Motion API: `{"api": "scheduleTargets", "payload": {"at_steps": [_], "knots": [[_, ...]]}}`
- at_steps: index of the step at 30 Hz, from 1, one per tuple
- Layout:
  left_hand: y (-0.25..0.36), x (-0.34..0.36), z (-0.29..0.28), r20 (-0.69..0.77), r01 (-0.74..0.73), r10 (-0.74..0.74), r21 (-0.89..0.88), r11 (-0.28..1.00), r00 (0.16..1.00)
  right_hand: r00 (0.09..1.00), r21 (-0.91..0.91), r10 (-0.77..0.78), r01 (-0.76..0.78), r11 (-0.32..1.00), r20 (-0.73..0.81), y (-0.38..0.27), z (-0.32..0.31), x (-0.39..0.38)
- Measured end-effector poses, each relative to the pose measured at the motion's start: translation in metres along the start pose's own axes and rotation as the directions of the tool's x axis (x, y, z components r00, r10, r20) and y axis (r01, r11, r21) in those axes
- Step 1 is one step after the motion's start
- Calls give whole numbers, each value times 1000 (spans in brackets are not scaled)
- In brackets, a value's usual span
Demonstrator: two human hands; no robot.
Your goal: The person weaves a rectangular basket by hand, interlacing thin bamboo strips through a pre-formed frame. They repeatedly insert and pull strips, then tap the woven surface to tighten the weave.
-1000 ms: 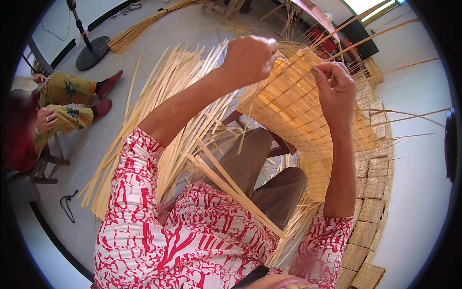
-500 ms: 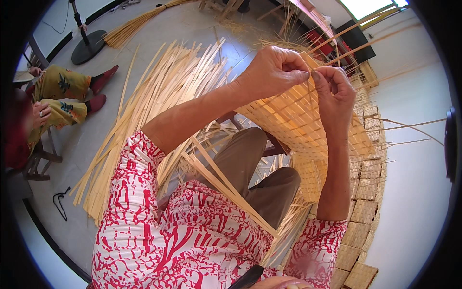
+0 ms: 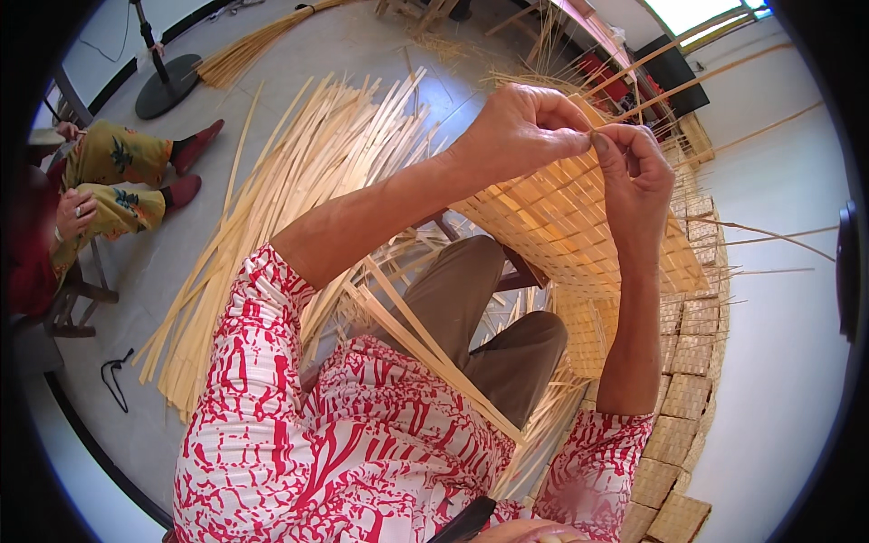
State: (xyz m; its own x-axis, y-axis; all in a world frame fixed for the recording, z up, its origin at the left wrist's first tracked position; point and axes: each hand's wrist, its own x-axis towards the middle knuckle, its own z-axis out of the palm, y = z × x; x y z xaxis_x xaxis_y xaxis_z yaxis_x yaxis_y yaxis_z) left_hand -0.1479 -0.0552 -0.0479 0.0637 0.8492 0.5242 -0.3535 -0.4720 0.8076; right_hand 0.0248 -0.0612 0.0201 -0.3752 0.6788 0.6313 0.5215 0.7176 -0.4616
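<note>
A woven panel of pale bamboo strips rises in front of me, tilted, with long loose strips sticking out from its far right edge. My left hand is at the panel's top edge, thumb and forefinger pinched. My right hand meets it there, its thumb and forefinger pinched too. Between the touching fingertips is a thin bamboo strip, mostly hidden by the fingers. The right hand and forearm cover part of the weave.
Loose bamboo strips lie in a large heap at my left, some reaching my lap. Stacked woven pieces line the white wall at right. Another person sits at far left. Behind are a round black stand base and a strip bundle.
Both hands have shifted slightly to the right, and their fingertips have come closer together. The thin strip that hung below the fingers is harder to see.
</note>
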Motion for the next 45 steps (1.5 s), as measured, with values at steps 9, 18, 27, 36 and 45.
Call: {"api": "scheduleTargets", "payload": {"at_steps": [9,18,27,36,45], "knots": [[-1,-5,-3,29,32,-32,2,999,999,1000,32,22,-21,999,-8,6,-5,0],[5,11,-9,-128,-172,419,776,607,899,998,37,-32,30,999,51,0,-11,-6],[-22,7,-24,-102,-26,59,297,955,993,998,-148,-11,2,989,-63,3,0,0],[-34,1,-5,-141,-38,49,83,996,989,989,-479,-151,133,868,1,-4,-3,2],[-35,-12,-2,-177,-75,111,197,978,978,967,-507,-254,226,832,13,-8,4,0]]}}
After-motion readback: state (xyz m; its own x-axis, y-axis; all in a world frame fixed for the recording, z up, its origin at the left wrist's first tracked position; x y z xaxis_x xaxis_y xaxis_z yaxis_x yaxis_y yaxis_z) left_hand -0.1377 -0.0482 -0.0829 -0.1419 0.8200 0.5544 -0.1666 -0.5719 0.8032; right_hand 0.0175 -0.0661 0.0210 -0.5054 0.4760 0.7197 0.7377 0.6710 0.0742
